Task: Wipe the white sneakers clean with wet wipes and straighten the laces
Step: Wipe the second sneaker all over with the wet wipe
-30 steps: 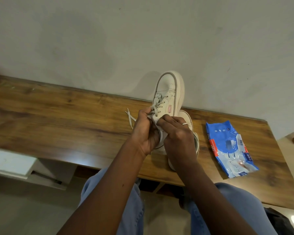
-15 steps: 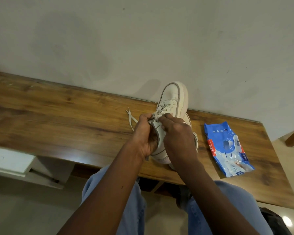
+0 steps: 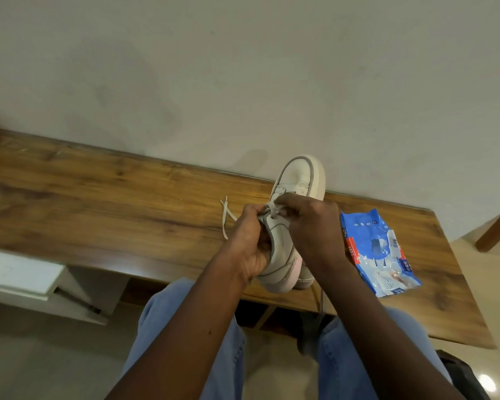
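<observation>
A white sneaker (image 3: 300, 177) lies across the wooden table (image 3: 98, 203), toe toward the wall, heel at the front edge. My left hand (image 3: 247, 241) grips its side near the collar. My right hand (image 3: 309, 226) pinches the laces (image 3: 274, 210) over the tongue. Two loose lace ends (image 3: 227, 215) trail onto the table left of my left hand. Under the held shoe, a part of a second sneaker (image 3: 305, 277) shows; the rest is hidden.
A blue pack of wet wipes (image 3: 375, 249) lies on the table right of the shoes. A grey wall (image 3: 243, 82) runs behind the table. A white drawer unit (image 3: 26, 278) sits under the table's left. My legs in blue jeans are below.
The sneaker has tipped down from a raised tilt toward the table, and both hands have moved lower with it. My right hand has shifted up onto the laces.
</observation>
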